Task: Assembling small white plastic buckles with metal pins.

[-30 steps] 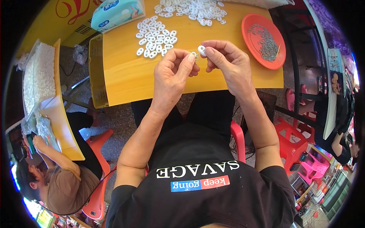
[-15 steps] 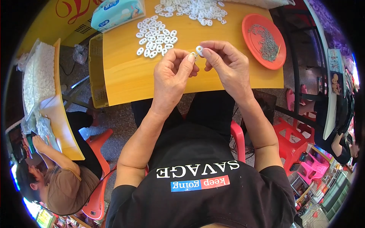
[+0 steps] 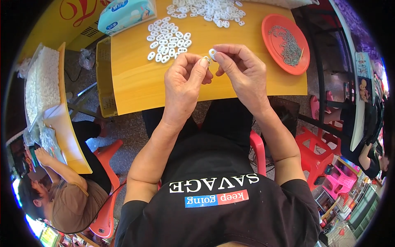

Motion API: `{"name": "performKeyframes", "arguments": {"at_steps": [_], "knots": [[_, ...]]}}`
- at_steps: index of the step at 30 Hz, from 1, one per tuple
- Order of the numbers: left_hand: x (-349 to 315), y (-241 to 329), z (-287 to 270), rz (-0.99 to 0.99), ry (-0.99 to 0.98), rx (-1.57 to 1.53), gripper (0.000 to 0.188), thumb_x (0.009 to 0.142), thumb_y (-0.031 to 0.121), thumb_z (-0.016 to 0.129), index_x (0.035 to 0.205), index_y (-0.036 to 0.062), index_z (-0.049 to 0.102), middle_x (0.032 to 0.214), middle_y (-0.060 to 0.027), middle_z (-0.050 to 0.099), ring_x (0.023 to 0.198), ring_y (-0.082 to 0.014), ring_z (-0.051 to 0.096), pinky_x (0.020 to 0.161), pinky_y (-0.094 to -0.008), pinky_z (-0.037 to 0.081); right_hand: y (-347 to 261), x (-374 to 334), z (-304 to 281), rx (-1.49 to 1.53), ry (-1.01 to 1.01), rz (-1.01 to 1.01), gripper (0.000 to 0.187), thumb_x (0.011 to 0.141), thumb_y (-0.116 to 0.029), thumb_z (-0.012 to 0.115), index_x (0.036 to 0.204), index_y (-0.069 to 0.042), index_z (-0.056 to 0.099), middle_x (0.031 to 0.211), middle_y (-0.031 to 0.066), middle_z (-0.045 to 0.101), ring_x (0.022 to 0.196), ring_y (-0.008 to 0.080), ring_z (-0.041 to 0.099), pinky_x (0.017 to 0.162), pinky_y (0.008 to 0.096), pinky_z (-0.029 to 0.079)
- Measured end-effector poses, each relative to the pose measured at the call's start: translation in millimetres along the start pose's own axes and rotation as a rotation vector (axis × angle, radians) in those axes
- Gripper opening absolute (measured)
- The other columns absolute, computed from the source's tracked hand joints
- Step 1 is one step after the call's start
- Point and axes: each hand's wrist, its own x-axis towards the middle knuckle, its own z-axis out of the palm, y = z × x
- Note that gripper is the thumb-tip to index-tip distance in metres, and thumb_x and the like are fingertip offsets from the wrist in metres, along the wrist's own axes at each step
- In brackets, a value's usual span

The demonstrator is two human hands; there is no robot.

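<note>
Over the near part of the yellow table, my right hand (image 3: pixel 246 78) pinches a small white plastic oval piece (image 3: pixel 212 52) with a hole in it between thumb and forefinger. Close beside it, the closed thumb and forefinger of my left hand (image 3: pixel 183 84) grip a tiny shiny metal piece (image 3: pixel 207 59), too small to make out its exact shape. The metal piece seems to touch the white one, though I cannot tell if they are joined. Similar white oval pieces (image 3: pixel 164 39) lie spread beyond my left hand.
A bigger heap of white pieces (image 3: pixel 218 10) lies at the table's (image 3: pixel 140 88) far side. To the right sits a red plate (image 3: pixel 273 55) with small grey metal pieces (image 3: pixel 291 49). A tissue pack (image 3: pixel 127 16) stands far left. Another person (image 3: pixel 70 197) sits at a table on the left.
Both hands have shifted slightly to the left, still holding the white piece and the metal piece close together. The pieces on the table look the same.
</note>
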Motion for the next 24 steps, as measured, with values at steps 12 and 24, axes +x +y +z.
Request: {"name": "performKeyframes", "arguments": {"at_steps": [12,24], "knots": [[1,0,-2,-0.042,-0.049,0.009,0.014,0.096,0.015,0.060,0.094,0.0009,0.058,0.076,-0.0033,0.062,0.068,-0.0084,0.059,0.065,-0.0232,0.050,1,0,-4,-0.028,-0.039,0.028,0.016,0.091,-0.008,0.067,0.103,0.003,0.067,0.085,0.0044,0.069,0.073,0.0062,0.062,0.063,0.0218,0.053],[-1,-2,-1,0.010,-0.016,-0.022,0.012,0.098,0.012,0.058,0.094,0.0010,0.058,0.079,-0.0041,0.064,0.071,-0.0086,0.060,0.068,-0.0228,0.050,1,-5,11,0.070,-0.008,0.020,0.013,0.092,-0.005,0.065,0.101,0.003,0.066,0.089,0.0070,0.070,0.079,0.0085,0.065,0.066,0.0236,0.055]]}}
